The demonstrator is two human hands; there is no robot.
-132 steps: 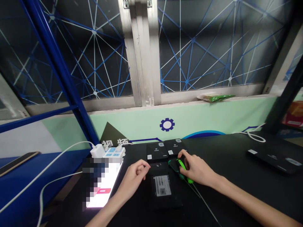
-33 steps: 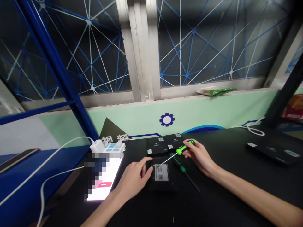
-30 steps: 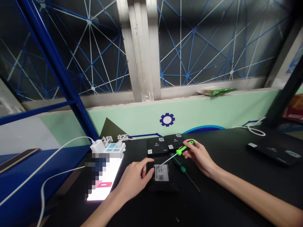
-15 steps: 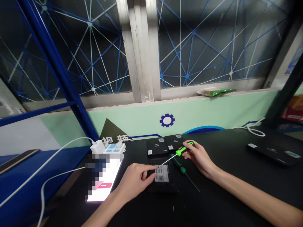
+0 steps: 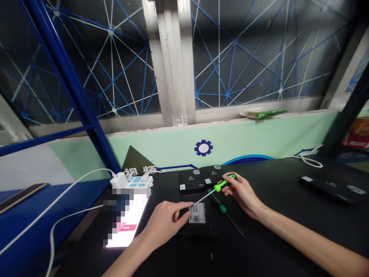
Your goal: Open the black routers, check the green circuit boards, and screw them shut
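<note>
My right hand (image 5: 240,190) is closed around the bright green and black handle of a screwdriver (image 5: 221,186). Its thin metal shaft slants down to the left, and the tip meets a black flat box (image 5: 209,227) near the upper left of a white printed label (image 5: 197,214). My left hand (image 5: 168,221) rests on the box's left side, index finger stretched out by the screwdriver tip and thumb at the label, the two apart. Whatever lies under the tip is too small to make out. A dark green screwdriver (image 5: 222,208) lies just right of the box.
Two black boxes (image 5: 191,180) sit behind, and another black box (image 5: 334,188) lies far right. On the left are a lit screen (image 5: 129,227), a power strip (image 5: 141,181) and white cables (image 5: 52,231). A small screw (image 5: 211,256) lies near the front.
Almost nothing differs. The view has shifted slightly, while both hands and the screwdriver keep their places on the box.
</note>
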